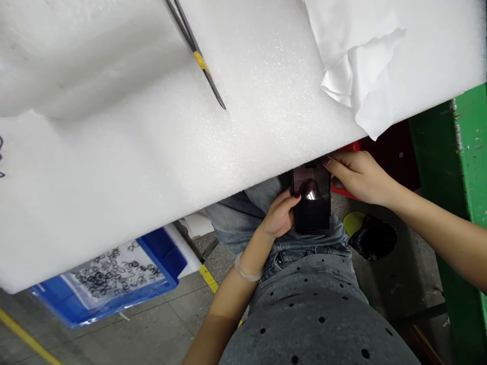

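A black smartphone [312,200] with a dark, reflecting screen lies on my lap, half under the edge of the white foam-covered table [160,137]. My left hand [279,215] grips its left edge, thumb on the screen side; a pale bangle sits on that wrist. My right hand [359,175] holds the phone's top right corner, with the fingers curled round it just below the table edge.
Black tweezers [198,53] with a yellow band lie on the foam near the top. A crumpled white cloth [361,66] hangs over the table's right edge. A blue bin [114,279] with several small dark rings stands on the floor at the left. A green frame [470,167] rises at the right.
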### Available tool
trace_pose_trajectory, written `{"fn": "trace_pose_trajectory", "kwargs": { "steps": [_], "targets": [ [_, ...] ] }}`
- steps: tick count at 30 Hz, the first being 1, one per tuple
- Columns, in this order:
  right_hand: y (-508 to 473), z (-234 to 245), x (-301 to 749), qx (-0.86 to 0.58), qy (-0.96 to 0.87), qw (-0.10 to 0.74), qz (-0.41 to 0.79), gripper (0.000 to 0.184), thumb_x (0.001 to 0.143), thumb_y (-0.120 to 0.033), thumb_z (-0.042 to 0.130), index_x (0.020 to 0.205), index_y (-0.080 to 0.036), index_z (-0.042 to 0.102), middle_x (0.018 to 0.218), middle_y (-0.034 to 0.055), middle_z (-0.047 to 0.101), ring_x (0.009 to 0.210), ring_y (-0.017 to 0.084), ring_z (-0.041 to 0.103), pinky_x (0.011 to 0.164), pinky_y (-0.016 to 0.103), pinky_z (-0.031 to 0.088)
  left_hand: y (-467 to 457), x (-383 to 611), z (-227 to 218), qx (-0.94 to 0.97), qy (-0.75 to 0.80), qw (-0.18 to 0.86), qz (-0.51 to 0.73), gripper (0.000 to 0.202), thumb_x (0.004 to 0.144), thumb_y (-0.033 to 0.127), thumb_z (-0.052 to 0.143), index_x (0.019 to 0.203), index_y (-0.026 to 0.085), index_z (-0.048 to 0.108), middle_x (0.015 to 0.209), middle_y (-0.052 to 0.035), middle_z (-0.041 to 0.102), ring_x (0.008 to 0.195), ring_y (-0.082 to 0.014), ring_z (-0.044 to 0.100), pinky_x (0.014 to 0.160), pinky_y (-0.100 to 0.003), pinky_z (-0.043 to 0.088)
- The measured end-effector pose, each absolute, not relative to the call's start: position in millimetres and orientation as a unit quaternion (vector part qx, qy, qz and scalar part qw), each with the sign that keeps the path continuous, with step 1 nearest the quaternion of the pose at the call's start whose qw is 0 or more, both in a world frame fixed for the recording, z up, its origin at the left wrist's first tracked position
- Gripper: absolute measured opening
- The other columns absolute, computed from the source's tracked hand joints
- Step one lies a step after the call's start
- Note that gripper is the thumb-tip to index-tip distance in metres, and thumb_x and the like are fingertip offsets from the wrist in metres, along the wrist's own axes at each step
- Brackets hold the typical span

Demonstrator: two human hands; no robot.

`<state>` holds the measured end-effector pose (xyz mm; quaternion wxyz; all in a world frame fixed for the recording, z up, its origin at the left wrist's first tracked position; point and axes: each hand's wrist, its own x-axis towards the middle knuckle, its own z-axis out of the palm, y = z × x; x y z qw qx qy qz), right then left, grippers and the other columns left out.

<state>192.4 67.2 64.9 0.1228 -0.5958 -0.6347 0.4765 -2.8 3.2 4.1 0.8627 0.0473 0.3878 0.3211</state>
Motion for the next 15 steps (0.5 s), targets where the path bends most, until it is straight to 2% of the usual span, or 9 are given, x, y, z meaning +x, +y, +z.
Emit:
{"fn": "trace_pose_trajectory", "kwargs": {
  "steps": [7,15],
  "targets": [
    [67.5,65.5,191.6,-0.598,-0.636,0.118,0.474,0.04,0.1,-0.03,0.046,0.063,-0.017,0.048,0.056,0.0003,0.05,0.056,0.014,0.045,0.061,0.03,0.034,2.9,-2.5,4.8,0.047,0.393,0.86,0.321,0.031,0.072,0.031,0.077,0.1,0.018,0.073,0.104,-0.0082,0.077,0.13,-0.0338,0.058,0.112,-0.05,0.044],
    [67.0,64.7,192.8,-0.592,-0.644,0.115,0.471,0.036,0.1,-0.03,0.044,0.068,-0.017,0.056,0.064,0.003,0.059,0.062,0.017,0.054,0.062,0.031,0.037,4.1,-2.1,5.9,0.052,0.387,0.861,0.326,0.028,0.073,0.03,0.077,0.098,0.018,0.073,0.111,-0.0074,0.076,0.131,-0.0322,0.058,0.114,-0.047,0.043]
  ]
}}
